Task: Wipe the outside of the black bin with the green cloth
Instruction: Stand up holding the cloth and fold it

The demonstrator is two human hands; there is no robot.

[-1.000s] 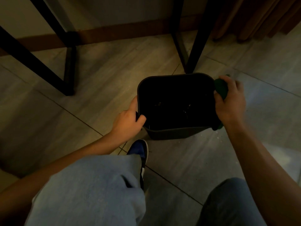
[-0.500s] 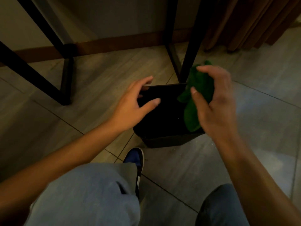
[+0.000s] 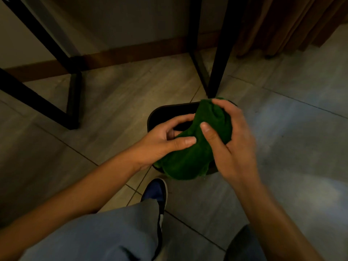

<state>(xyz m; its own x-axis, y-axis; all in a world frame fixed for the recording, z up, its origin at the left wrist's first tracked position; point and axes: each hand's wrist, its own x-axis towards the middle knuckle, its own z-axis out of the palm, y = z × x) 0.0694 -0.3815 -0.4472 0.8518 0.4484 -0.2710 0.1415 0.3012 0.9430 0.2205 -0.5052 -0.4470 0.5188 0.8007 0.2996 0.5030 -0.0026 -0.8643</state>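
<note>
The black bin (image 3: pixel 165 112) stands on the tiled floor in front of me, mostly hidden behind my hands and the cloth. The green cloth (image 3: pixel 190 157) is bunched up above the bin's opening. My left hand (image 3: pixel 162 142) grips the cloth's left side with thumb on top. My right hand (image 3: pixel 231 140) holds the cloth's upper right part, fingers curled over it. Neither hand touches the bin.
Black metal table legs (image 3: pixel 216 59) rise just behind the bin, and another black frame (image 3: pixel 73 95) stands to the left. A brown skirting board runs along the wall. A brown curtain (image 3: pixel 282 25) hangs at the back right. My blue shoe (image 3: pixel 156 191) sits close to the bin's near side.
My left hand let go of the bin's rim and took hold of the cloth. My right hand lifted the cloth off the bin's right side to above the opening.
</note>
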